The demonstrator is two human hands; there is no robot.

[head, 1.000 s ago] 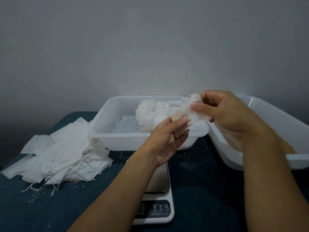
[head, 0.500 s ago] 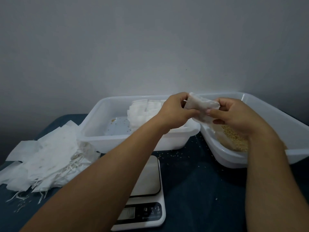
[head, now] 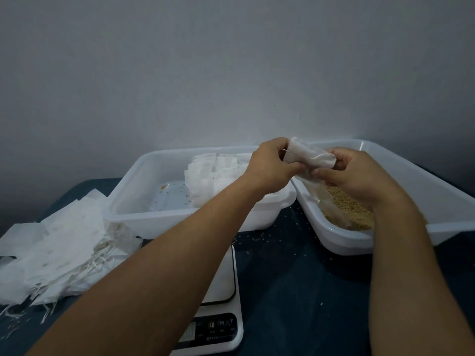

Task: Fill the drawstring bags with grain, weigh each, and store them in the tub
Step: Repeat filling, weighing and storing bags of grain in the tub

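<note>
A white drawstring bag (head: 307, 156) is held in the air between both hands, above the near left corner of the grain tub (head: 437, 183). My left hand (head: 270, 165) pinches its left end and my right hand (head: 352, 176) grips its right end; the bag's lower part hangs down toward the brown grain (head: 352, 209). The storage tub (head: 133, 191) stands left of it, holding several filled white bags (head: 216, 176) at its back right and a few loose grains. A white kitchen scale (head: 221, 319) lies in front, partly hidden by my left forearm.
A loose pile of flat white empty bags (head: 59, 253) with strings lies at the left on the dark blue cloth (head: 295, 291). Scattered grains dot the cloth between the tubs and the scale. A grey wall rises right behind the tubs.
Both hands carried the bag to the right, from over the storage tub to over the grain tub. My left hand went from under the bag to pinching its left end.
</note>
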